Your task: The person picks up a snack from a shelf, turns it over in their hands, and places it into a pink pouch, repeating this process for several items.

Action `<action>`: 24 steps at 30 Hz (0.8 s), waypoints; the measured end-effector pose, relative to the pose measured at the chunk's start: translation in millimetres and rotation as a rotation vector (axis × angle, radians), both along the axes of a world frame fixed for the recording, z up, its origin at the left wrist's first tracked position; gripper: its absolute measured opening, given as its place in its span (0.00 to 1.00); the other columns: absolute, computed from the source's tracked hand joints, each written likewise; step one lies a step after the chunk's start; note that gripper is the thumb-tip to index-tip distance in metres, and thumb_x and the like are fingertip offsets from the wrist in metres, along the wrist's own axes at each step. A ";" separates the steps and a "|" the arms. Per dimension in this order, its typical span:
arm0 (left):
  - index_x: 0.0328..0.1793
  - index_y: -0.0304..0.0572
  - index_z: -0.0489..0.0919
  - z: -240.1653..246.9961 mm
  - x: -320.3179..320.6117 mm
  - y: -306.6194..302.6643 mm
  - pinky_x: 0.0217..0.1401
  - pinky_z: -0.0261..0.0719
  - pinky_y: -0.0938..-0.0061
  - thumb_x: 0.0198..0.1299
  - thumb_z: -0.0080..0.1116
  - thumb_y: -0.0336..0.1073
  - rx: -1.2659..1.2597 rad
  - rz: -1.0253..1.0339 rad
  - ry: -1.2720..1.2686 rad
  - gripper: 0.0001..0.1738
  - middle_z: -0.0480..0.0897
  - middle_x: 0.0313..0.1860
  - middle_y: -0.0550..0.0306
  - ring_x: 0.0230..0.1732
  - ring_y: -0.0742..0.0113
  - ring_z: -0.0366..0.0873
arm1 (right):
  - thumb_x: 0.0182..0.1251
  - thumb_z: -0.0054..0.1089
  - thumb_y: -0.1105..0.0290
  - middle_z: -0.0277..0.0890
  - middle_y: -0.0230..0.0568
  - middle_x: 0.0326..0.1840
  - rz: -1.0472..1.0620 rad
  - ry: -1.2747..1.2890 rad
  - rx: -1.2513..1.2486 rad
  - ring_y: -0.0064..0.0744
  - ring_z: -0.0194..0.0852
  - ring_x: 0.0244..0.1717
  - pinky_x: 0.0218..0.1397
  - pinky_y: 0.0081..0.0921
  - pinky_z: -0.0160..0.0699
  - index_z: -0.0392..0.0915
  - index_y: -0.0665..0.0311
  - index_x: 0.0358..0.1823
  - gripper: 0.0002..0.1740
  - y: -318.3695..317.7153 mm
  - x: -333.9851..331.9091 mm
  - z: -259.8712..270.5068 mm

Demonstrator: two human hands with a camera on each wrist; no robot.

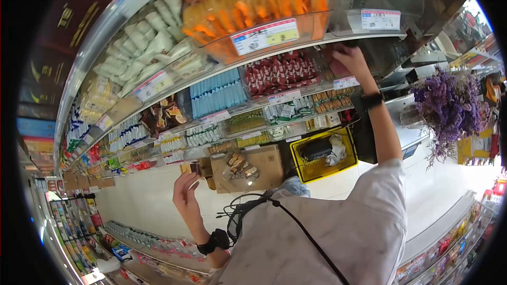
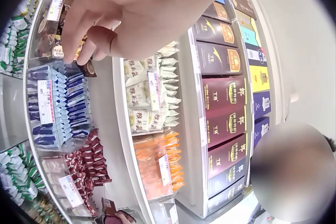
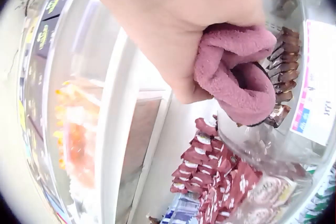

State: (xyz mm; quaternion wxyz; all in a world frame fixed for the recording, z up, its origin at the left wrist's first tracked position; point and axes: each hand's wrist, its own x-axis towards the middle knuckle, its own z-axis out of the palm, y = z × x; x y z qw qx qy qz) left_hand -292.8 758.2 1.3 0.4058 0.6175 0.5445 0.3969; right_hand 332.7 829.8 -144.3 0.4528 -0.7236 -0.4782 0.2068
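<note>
Cloth [image 3: 223,82], mauve and folded, shows plainly only in the right wrist view; the head view gives a dim patch near the right end of the shelf [image 1: 316,90]. It lies inside the right grip [image 1: 353,59], pinched in curled fingers, just beside brown-wrapped packets [image 3: 286,69]; the left grip [image 1: 186,189] hangs loosely bent, well apart.

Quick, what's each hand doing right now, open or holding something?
Left hand: open, fingers loosely curled, nothing visible in it.
Right hand: closed, gripping a folded pink cloth.
</note>
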 end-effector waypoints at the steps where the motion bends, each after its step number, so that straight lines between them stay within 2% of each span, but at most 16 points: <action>1: 0.66 0.32 0.75 -0.1 -1.8 2.0 0.63 0.80 0.66 0.68 0.44 0.22 -0.013 -0.026 -0.006 0.21 0.84 0.55 0.47 0.58 0.57 0.83 | 0.60 0.72 0.72 0.82 0.32 0.33 -0.059 0.029 0.165 0.24 0.80 0.33 0.35 0.27 0.80 0.81 0.67 0.50 0.17 -13.3 -20.0 9.8; 2: 0.66 0.31 0.75 -2.7 -5.2 3.9 0.63 0.80 0.66 0.68 0.43 0.21 -0.016 -0.050 -0.030 0.21 0.83 0.55 0.46 0.57 0.57 0.83 | 0.57 0.73 0.74 0.81 0.30 0.30 -0.119 0.060 0.329 0.24 0.80 0.28 0.30 0.25 0.78 0.82 0.67 0.48 0.17 -41.3 -52.7 28.6; 4: 0.66 0.30 0.75 -9.8 -10.5 8.4 0.62 0.81 0.66 0.69 0.42 0.19 -0.023 -0.109 -0.079 0.21 0.83 0.55 0.45 0.56 0.56 0.84 | 0.61 0.70 0.76 0.80 0.30 0.31 -0.147 0.412 0.159 0.16 0.76 0.25 0.25 0.19 0.73 0.82 0.68 0.45 0.11 -82.1 -113.0 83.8; 6: 0.66 0.29 0.74 -9.4 -5.3 7.4 0.64 0.80 0.65 0.71 0.45 0.25 -0.058 -0.165 -0.159 0.20 0.82 0.55 0.43 0.58 0.56 0.82 | 0.59 0.70 0.78 0.79 0.29 0.31 -0.089 0.465 0.193 0.16 0.74 0.24 0.25 0.19 0.73 0.82 0.68 0.45 0.12 -105.7 -159.7 97.6; 8: 0.69 0.29 0.71 -6.7 -1.3 7.5 0.66 0.79 0.63 0.74 0.44 0.28 -0.108 -0.255 -0.215 0.21 0.81 0.58 0.42 0.60 0.55 0.81 | 0.59 0.70 0.77 0.79 0.27 0.32 0.050 0.425 0.062 0.16 0.76 0.26 0.28 0.18 0.74 0.81 0.68 0.47 0.14 -118.2 -210.5 120.3; 10: 0.74 0.29 0.66 -3.9 3.8 5.9 0.68 0.78 0.61 0.77 0.44 0.35 -0.185 -0.316 -0.268 0.24 0.78 0.62 0.41 0.62 0.52 0.79 | 0.58 0.71 0.76 0.79 0.33 0.32 0.220 0.334 0.249 0.23 0.79 0.33 0.38 0.21 0.78 0.80 0.69 0.48 0.16 -112.4 -271.0 135.7; 12: 0.78 0.29 0.60 -3.7 9.7 3.7 0.70 0.77 0.59 0.79 0.44 0.43 -0.228 -0.334 -0.347 0.30 0.75 0.65 0.40 0.64 0.51 0.78 | 0.51 0.73 0.75 0.78 0.47 0.44 0.421 -0.097 0.234 0.49 0.82 0.44 0.47 0.32 0.81 0.73 0.68 0.55 0.28 -104.6 -319.8 159.4; 13: 0.80 0.29 0.56 -4.1 11.9 2.8 0.70 0.76 0.59 0.80 0.44 0.47 -0.234 -0.319 -0.397 0.33 0.73 0.67 0.39 0.65 0.50 0.77 | 0.50 0.74 0.74 0.74 0.53 0.50 0.495 -0.245 0.299 0.61 0.78 0.49 0.50 0.37 0.82 0.73 0.69 0.56 0.30 -103.2 -346.8 168.6; 14: 0.80 0.29 0.54 -1.6 12.6 2.0 0.71 0.76 0.58 0.80 0.44 0.49 -0.225 -0.319 -0.465 0.35 0.72 0.67 0.39 0.66 0.48 0.75 | 0.52 0.73 0.73 0.73 0.50 0.51 0.617 -0.168 0.215 0.61 0.77 0.49 0.51 0.43 0.81 0.73 0.68 0.56 0.29 -100.8 -372.4 181.0; 16: 0.78 0.28 0.60 -1.3 8.4 -1.3 0.66 0.77 0.67 0.79 0.48 0.47 -0.238 -0.210 -0.550 0.33 0.76 0.63 0.46 0.62 0.59 0.77 | 0.53 0.73 0.73 0.72 0.48 0.51 0.772 -0.411 0.250 0.59 0.78 0.49 0.51 0.44 0.82 0.72 0.66 0.60 0.31 -93.7 -408.7 168.6; 18: 0.76 0.29 0.65 10.2 -1.4 -1.0 0.61 0.78 0.74 0.78 0.52 0.45 -0.221 -0.129 -0.541 0.31 0.80 0.59 0.52 0.58 0.67 0.79 | 0.54 0.74 0.72 0.74 0.48 0.52 0.921 -0.525 0.333 0.54 0.80 0.49 0.54 0.40 0.81 0.73 0.67 0.60 0.30 -95.3 -436.3 174.3; 19: 0.70 0.31 0.68 4.8 -7.3 -1.6 0.55 0.77 0.76 0.77 0.52 0.43 -0.172 -0.079 -0.566 0.25 0.80 0.53 0.56 0.53 0.72 0.77 | 0.55 0.74 0.72 0.75 0.48 0.53 0.994 -0.582 0.381 0.51 0.81 0.49 0.56 0.37 0.80 0.73 0.67 0.60 0.30 -95.7 -446.6 178.1; 21: 0.59 0.34 0.76 -5.8 -20.7 1.2 0.42 0.74 0.82 0.77 0.53 0.39 -0.068 -0.002 -0.595 0.15 0.80 0.43 0.65 0.41 0.81 0.74 | 0.60 0.72 0.70 0.78 0.46 0.52 0.973 -0.279 0.257 0.43 0.83 0.49 0.55 0.33 0.81 0.71 0.65 0.62 0.29 -97.4 -455.7 179.9; 22: 0.54 0.34 0.77 2.5 -25.4 1.1 0.38 0.71 0.84 0.76 0.54 0.39 -0.099 -0.009 -0.684 0.14 0.79 0.39 0.67 0.38 0.83 0.72 | 0.62 0.71 0.69 0.79 0.45 0.52 0.950 -0.132 0.185 0.39 0.84 0.49 0.55 0.31 0.81 0.71 0.64 0.63 0.28 -100.7 -462.0 185.0; 23: 0.53 0.34 0.77 6.1 -31.6 -0.8 0.36 0.70 0.85 0.76 0.54 0.39 -0.142 0.001 -0.715 0.13 0.79 0.37 0.68 0.37 0.84 0.71 | 0.66 0.69 0.69 0.82 0.42 0.49 0.747 0.249 -0.029 0.27 0.81 0.48 0.55 0.27 0.79 0.72 0.66 0.60 0.23 -107.7 -468.3 199.9; 24: 0.53 0.33 0.76 7.3 -38.3 -1.7 0.35 0.69 0.85 0.76 0.55 0.39 -0.184 0.005 -0.745 0.13 0.78 0.36 0.69 0.36 0.85 0.70 | 0.66 0.70 0.72 0.82 0.37 0.46 0.603 0.251 0.177 0.22 0.78 0.46 0.52 0.25 0.79 0.74 0.68 0.56 0.20 -98.5 -466.5 181.1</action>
